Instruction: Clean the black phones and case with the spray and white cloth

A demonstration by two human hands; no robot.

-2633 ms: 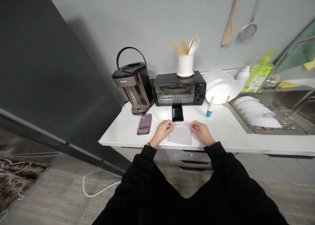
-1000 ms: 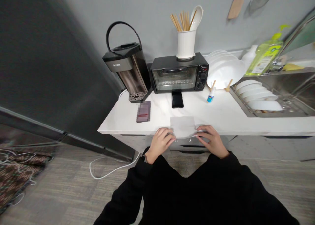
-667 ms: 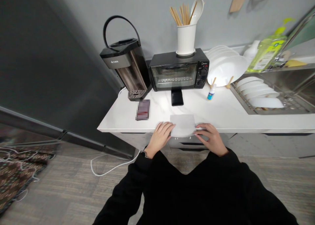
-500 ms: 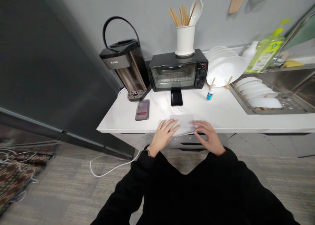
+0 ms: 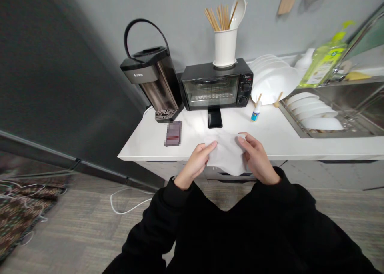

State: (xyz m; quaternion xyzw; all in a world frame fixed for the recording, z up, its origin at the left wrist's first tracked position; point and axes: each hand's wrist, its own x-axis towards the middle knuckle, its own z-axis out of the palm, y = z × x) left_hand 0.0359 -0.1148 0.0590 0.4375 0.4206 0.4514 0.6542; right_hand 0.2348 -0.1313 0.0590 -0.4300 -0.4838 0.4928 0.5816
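A thin, pale grey cloth [image 5: 227, 156] is stretched between my two hands at the counter's front edge. My left hand [image 5: 195, 164] pinches its left side, thumb on top and fingers curled beneath. At the upper right corner, my right hand [image 5: 257, 158] grips it the same way, thumb in front. The lower edge of the cloth sags past the counter. Behind it lies a small black flat item like a wallet or phone [image 5: 215, 119]. A small white spray bottle with a blue label [image 5: 255, 112] stands to the right, and a blurred-out dark packet [image 5: 173, 133] lies left.
Along the wall stand a black water dispenser [image 5: 153, 82] and a toaster oven [image 5: 216, 86] with a white chopstick holder [image 5: 225, 48] on top. White plates [image 5: 274, 82] lean in a rack beside the sink [image 5: 360, 130]. A green soap bottle [image 5: 325, 62] is behind it.
The cloth, lying flat under my hands before, is now lifted off the counter and held at both sides. My fingers have closed on it.
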